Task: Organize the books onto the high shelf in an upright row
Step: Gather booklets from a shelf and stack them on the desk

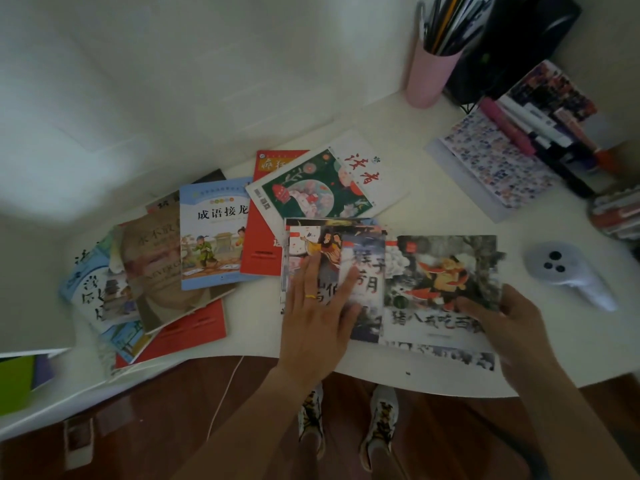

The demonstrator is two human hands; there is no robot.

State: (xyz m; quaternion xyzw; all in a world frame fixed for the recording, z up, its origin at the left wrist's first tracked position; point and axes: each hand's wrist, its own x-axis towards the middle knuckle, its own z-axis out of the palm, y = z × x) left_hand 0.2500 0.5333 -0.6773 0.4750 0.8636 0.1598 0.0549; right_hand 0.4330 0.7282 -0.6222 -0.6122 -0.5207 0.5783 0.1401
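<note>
We see that the task is only at its start: all the thin paperback picture books are lying flat on the white desk (408, 209), and none stands upright; the high shelf itself is not in view, so we cannot say if any book is already there. Nearest to us, a small fan of picture booklets lies at the front edge of the desk. Our left hand (320, 306), with a yellow ring, rests flat on the booklet with the painted figures (311, 251), the fingers straight and spread, pressing it down. Our right hand (509, 323) grips the lower right corner of the grey booklet with an orange cartoon figure (443, 282), the thumb on top of the cover. We judge that the books are being gathered into one pile, so collecting, lifting and lining them up are all left to do. Further left, more books overlap each other: a light blue book with children on the cover (213, 233), a red book (259, 237), and a white book with a dark green picture (322, 185) behind. On the right of the desk lie a white game controller (568, 271) and a flowery patterned pouch (495, 161) with markers, and behind them stands a pink pencil cup (429, 77). The wall behind is white, and below the desk we see a dark red-brown wooden floor (138, 427).
</note>
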